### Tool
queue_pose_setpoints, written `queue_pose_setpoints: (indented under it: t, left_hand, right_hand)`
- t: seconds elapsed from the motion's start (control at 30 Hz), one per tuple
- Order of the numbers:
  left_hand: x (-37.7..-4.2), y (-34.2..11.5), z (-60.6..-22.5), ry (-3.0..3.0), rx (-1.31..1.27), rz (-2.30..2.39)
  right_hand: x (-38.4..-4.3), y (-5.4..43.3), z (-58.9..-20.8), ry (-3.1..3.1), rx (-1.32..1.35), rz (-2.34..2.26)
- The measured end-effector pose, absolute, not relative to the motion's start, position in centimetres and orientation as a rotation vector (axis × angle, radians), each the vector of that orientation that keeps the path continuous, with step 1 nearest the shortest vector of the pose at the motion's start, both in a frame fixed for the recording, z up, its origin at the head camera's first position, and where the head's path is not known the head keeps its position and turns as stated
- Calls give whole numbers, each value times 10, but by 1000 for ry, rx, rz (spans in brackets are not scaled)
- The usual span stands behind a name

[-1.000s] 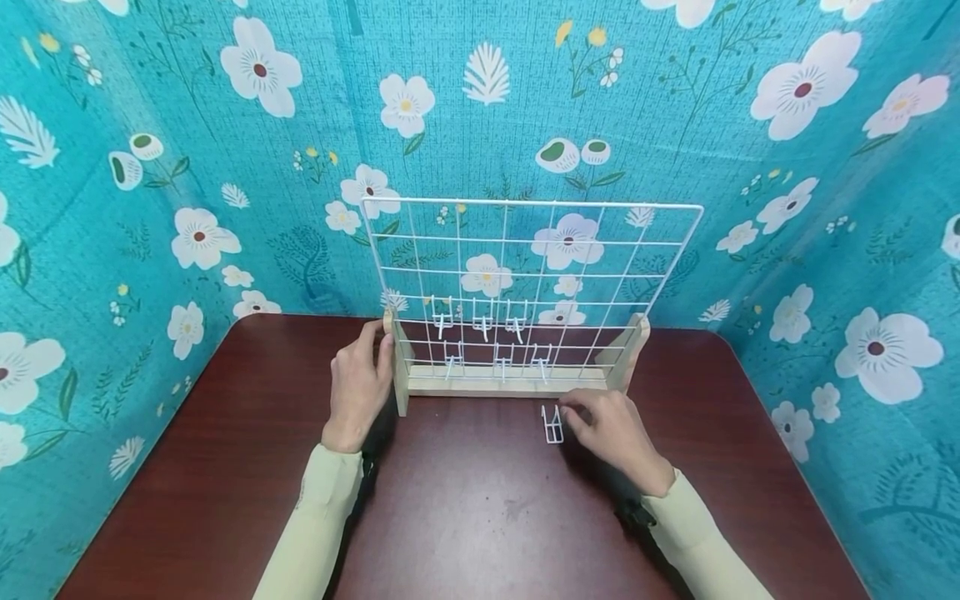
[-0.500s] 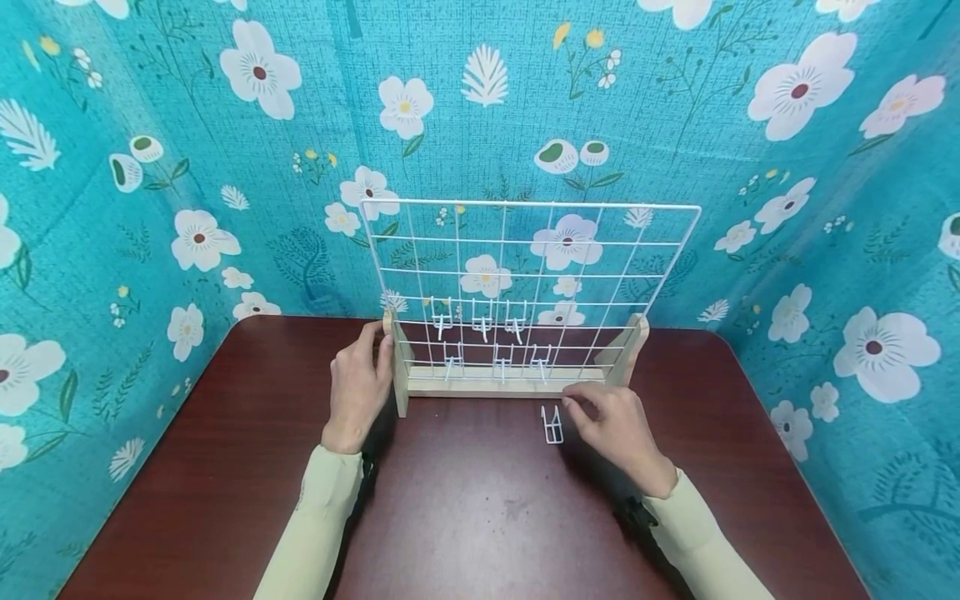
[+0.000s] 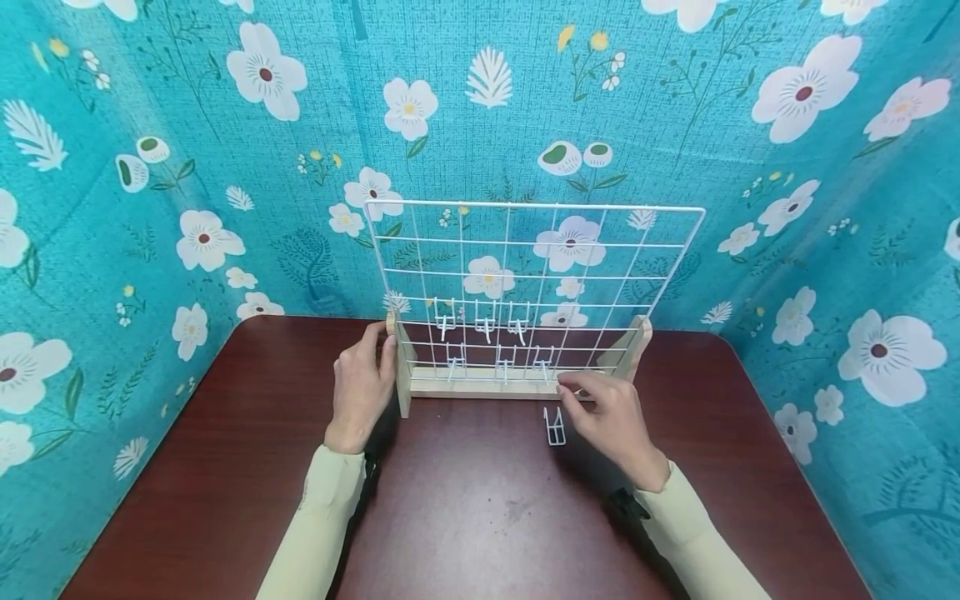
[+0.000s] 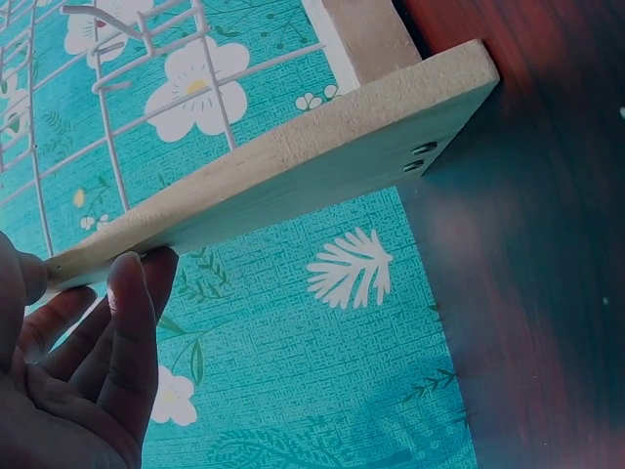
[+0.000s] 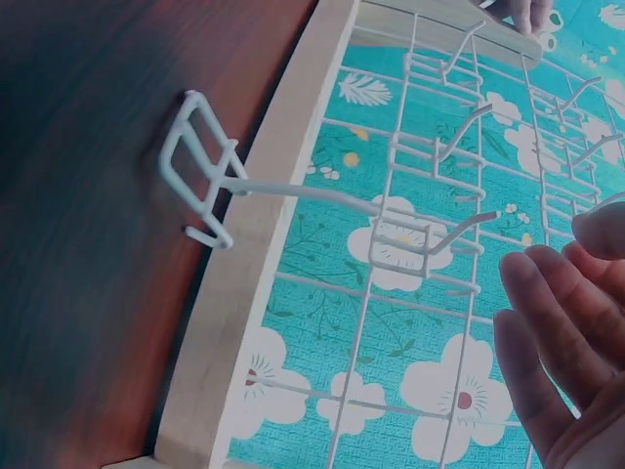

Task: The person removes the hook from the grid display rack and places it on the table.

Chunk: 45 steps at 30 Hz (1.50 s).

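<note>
A white wire grid panel (image 3: 532,258) stands in a light wooden stand, with three white hooks (image 3: 486,327) in an upper row and three below. My left hand (image 3: 362,387) grips the upper end of the stand's left wooden side piece (image 4: 283,161), thumb on one side and fingers on the other. My right hand (image 3: 611,417) hovers in front of the stand's base bar (image 3: 480,387), near the lower right hook (image 3: 543,367). Its fingers are loosely bent, and nothing shows between them. Just left of it, a loose white wire hook (image 3: 555,427) lies on the table.
The dark reddish-brown table (image 3: 480,517) carries the stand near its back edge. A teal flowered cloth (image 3: 315,150) hangs behind and along both sides. The stand's right wooden side piece (image 3: 636,346) rises just behind my right hand.
My right hand has risen slightly and shifted a little toward the grid, away from the loose hook. The left hand keeps its hold, and the hooks have not moved.
</note>
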<state>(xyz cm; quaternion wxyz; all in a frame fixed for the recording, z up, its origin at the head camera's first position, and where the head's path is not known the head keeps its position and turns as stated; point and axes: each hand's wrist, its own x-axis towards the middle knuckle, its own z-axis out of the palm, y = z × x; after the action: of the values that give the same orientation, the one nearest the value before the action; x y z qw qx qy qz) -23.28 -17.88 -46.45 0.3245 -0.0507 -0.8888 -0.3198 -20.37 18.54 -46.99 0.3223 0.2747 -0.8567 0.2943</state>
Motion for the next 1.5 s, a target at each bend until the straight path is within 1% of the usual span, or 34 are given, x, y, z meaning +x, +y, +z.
queue_pose_setpoints:
  t: [0.43, 1.23, 1.5]
  left_hand:
    - [-234, -177, -464, -2331, -137, -851]
    - [-232, -177, -465, -2340, -108, -838]
    - [-231, -176, -465, -2339, -120, -841]
  right_hand:
    - [-210, 175, -457, -2193, 719, 843]
    - [-218, 156, -447, -2052, 781, 866]
    - [-219, 150, -444, -2071, 753, 884]
